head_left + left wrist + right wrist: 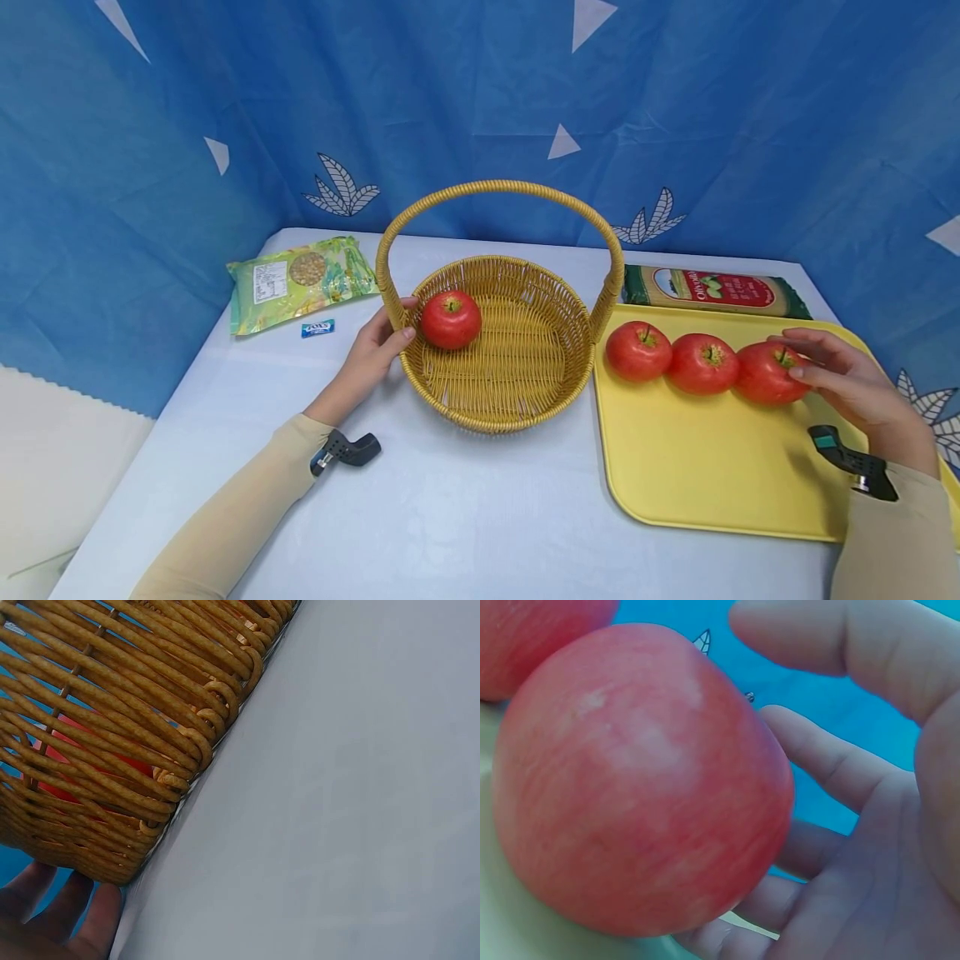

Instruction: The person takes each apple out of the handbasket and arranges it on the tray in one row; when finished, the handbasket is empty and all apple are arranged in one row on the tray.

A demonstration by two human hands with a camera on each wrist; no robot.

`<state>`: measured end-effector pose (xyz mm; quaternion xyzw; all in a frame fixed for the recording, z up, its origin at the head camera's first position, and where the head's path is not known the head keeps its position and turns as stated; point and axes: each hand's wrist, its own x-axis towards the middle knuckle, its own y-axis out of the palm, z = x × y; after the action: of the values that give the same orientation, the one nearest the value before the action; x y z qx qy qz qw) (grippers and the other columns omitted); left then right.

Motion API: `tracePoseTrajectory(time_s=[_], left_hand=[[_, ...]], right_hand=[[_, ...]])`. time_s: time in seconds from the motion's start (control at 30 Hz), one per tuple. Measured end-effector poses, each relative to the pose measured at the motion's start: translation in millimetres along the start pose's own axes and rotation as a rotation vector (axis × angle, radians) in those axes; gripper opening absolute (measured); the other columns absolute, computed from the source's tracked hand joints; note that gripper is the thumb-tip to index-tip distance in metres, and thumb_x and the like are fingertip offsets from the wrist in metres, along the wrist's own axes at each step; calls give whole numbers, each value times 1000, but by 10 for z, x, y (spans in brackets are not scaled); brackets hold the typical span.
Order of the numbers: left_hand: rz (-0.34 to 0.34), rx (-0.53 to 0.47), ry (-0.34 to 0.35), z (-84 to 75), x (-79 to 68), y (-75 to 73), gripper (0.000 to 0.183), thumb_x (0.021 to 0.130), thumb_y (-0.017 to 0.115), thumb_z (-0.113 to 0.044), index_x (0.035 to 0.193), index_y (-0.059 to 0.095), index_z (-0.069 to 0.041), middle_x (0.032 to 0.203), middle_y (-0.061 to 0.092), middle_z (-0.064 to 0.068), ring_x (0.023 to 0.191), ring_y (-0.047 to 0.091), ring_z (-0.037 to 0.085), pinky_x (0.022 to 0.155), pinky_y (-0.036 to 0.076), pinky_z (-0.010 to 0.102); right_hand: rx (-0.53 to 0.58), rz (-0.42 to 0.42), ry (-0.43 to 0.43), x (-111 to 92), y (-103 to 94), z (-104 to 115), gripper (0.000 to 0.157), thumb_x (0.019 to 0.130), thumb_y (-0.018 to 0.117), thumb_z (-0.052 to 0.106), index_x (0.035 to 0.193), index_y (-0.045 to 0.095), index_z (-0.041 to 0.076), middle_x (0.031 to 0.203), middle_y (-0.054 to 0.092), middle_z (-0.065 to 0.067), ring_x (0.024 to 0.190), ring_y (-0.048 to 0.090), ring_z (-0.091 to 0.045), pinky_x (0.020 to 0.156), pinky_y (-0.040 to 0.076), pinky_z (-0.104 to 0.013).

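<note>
A wicker basket (495, 417) with a tall arched handle stands mid-table, one red apple (451, 320) inside at its left. My left hand (372, 346) holds the basket's left side where the handle meets the rim; in the left wrist view its fingertips (105, 907) lie against the weave. Three more apples sit in a row at the back of a yellow tray (712, 467). Around the rightmost apple (768, 372) my right hand (855, 383) is spread, fingers at its far side. The right wrist view shows a gap between the thumb (795, 630) and this apple.
Behind the tray lies a pasta packet (712, 290). At the back left are a green food bag (300, 283) and a small blue wrapped sweet (318, 328). A blue curtain (480, 108) hangs along the table's back edge.
</note>
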<state>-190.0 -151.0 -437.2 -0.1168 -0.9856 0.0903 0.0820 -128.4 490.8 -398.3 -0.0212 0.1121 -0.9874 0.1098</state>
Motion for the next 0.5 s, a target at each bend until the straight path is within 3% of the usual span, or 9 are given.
tracePoseTrajectory(time_s=[0.13, 0.27, 0.33, 0.5], left_hand=[[3, 10, -5, -1, -2, -4, 50, 104, 53, -15, 153, 43, -11, 159, 44, 14, 145, 45, 32, 117, 42, 41], [3, 17, -7, 2, -2, -8, 50, 104, 53, -16, 153, 43, -12, 159, 45, 13, 145, 45, 31, 115, 43, 37], [4, 18, -6, 4, 1, -7, 50, 104, 52, -16, 153, 43, -13, 159, 45, 13, 145, 45, 31, 116, 42, 40], [4, 20, -3, 2, 0, -6, 50, 104, 53, -16, 153, 43, -12, 159, 44, 13, 145, 46, 32, 113, 44, 32]], right_hand=[[-2, -24, -31, 14, 27, -3, 54, 96, 49, -16, 140, 54, 16, 128, 66, 20, 113, 58, 8, 79, 56, -11], [12, -37, -61, 25, 44, -3, 53, 96, 49, -17, 139, 54, 14, 128, 66, 18, 113, 59, 7, 79, 56, -11], [23, -43, -61, 25, 48, 0, 53, 96, 49, -17, 139, 54, 13, 128, 67, 17, 112, 60, 7, 79, 56, -11], [24, -72, -63, 18, 63, 22, 53, 96, 50, -15, 139, 55, 14, 126, 67, 19, 111, 61, 8, 78, 55, -9]])
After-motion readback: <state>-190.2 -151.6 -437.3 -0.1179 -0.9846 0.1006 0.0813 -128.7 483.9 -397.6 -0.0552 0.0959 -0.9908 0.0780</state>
